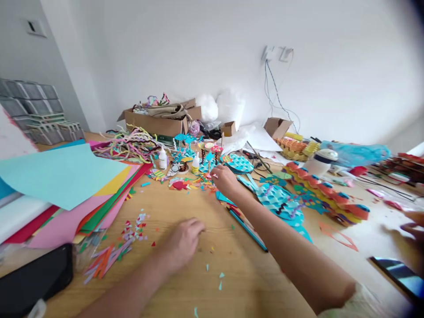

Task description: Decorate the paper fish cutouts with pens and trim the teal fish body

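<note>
My left hand (186,240) rests low over the wooden table (172,203), its fingers curled together and nothing showing in them. Farther out, my right hand (225,179) reaches across to a pile of coloured paper scraps (198,180). Its fingers are bent together in a pinch; anything between them is too small or hidden. A small glue bottle (195,163) with a yellow label stands just left of that hand, and another white bottle (162,158) is behind the scraps. Blue pencils (247,229) lie under my right forearm. Tiny light-blue paper bits (221,275) are scattered near my left hand.
Coloured paper sheets (62,172) and a black phone (36,278) are at left. Pipe cleaners (132,143) and a cardboard box (155,123) stand behind. Blue paper fish (281,201) and an orange egg-carton craft (327,194) lie right. Another person's hand (414,225) shows at the right edge.
</note>
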Demonstrator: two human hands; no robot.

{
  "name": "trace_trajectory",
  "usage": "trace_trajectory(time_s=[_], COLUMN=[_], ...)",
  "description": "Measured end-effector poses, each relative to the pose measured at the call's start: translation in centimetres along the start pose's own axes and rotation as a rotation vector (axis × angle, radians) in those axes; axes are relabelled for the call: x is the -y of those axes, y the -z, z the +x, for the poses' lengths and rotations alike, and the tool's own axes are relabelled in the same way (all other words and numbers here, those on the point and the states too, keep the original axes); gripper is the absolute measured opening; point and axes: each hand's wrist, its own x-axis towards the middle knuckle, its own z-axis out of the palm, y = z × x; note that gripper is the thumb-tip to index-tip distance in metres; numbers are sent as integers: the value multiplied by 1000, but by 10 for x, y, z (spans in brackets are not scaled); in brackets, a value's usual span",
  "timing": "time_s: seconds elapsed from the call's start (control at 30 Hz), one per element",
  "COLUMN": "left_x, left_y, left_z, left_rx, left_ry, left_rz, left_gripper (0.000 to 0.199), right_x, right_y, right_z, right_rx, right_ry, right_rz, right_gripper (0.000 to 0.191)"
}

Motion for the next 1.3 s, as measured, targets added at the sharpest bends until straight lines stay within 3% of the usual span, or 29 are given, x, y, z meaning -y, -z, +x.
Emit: trace_trajectory(time_s=[0.1, 0.3, 0.47, 0.6, 0.7, 0.87, 0.97, 1.07, 1.2, 1.3], left_x=[7, 12, 6, -2, -9, -14, -17, -20, -27, -29], left_y=[3, 10, 14, 12, 15, 47, 69, 81, 85, 85], left_z=[4, 7, 7, 7, 7, 10, 16, 19, 14, 7], left_rx=[-77, -192, -238, -230, -223, -282, -388, -471, -469, -448], left_ry=[33, 74, 82, 56, 41, 68, 111, 165, 206, 222], left_rz=[-37, -104, -138, -147, -153, -173, -271, -400, -419, -372], left_gripper=[35, 31, 27, 26, 25, 21, 21, 16, 14, 14], right_x=[13, 28, 35, 40, 37, 23, 30, 51, 66, 55], right_y=[16, 23, 18, 10, 8, 25, 32, 25, 8, 5], right_z=[-38, -130, -186, -198, -204, -224, -234, -241, -248, -241], right_rx=[-21, 168, 192, 280, 337, 374, 339, 349, 378, 391], right_ry=[181, 427, 471, 430, 430, 404, 365, 494, 687, 631], right_rz=[-66, -15, 175, 224, 242, 253, 248, 310, 393, 360], right_gripper=[24, 24, 36, 58, 63, 58, 58, 63, 65, 68])
